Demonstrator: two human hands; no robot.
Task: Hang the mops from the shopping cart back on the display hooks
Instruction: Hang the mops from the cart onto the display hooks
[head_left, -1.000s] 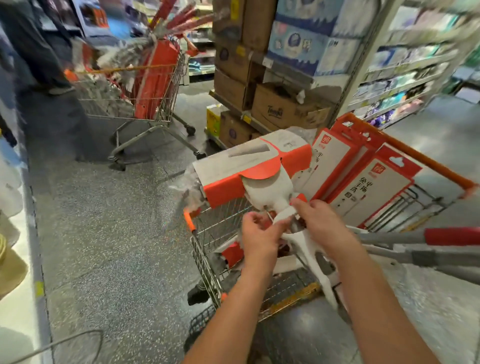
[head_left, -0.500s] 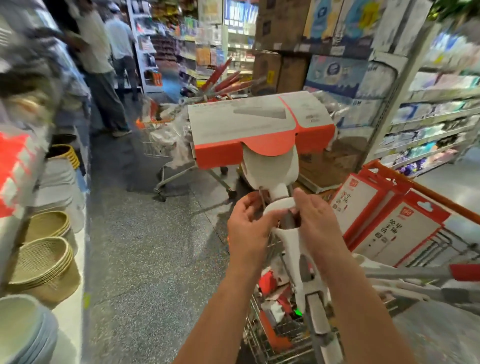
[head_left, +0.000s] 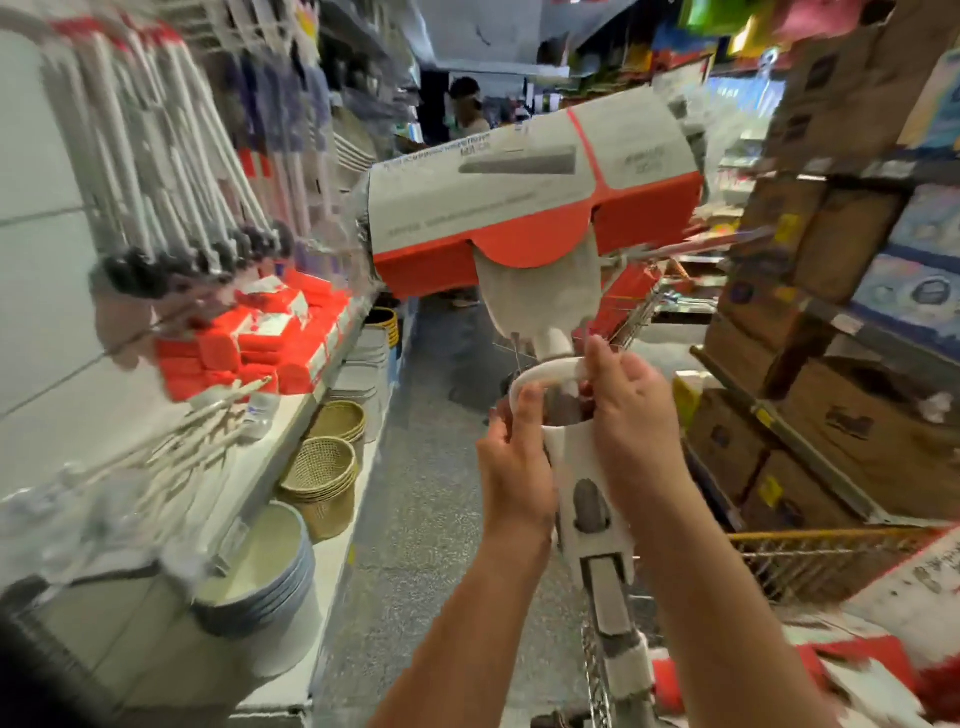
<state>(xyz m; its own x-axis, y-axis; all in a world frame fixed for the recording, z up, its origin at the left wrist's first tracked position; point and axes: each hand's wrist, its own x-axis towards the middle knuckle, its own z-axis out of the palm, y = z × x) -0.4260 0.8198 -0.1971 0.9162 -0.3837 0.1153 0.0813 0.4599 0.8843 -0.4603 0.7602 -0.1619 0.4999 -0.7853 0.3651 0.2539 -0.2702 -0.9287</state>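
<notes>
I hold a mop (head_left: 587, 499) upright in front of me, its head in a grey and orange cardboard sleeve (head_left: 530, 208) raised high. My left hand (head_left: 514, 462) grips the left side of the white wringer body below the head. My right hand (head_left: 628, 421) grips its right side, fingers on the white loop. The shaft runs down toward the shopping cart (head_left: 831, 566) at the lower right. Several mops hang from display hooks (head_left: 171, 171) on the left wall, blurred.
A shelf on the left carries orange boxed mop heads (head_left: 270, 343), stacked basins (head_left: 260, 577) and woven baskets (head_left: 327, 467). Cardboard boxes (head_left: 852, 426) fill racking on the right. Another cart (head_left: 634, 306) and a person (head_left: 467, 114) stand farther down the aisle.
The mop has risen out of the cart, its head now well above my hands. My view has swung left toward the wall of hanging mops. Both hands keep their hold.
</notes>
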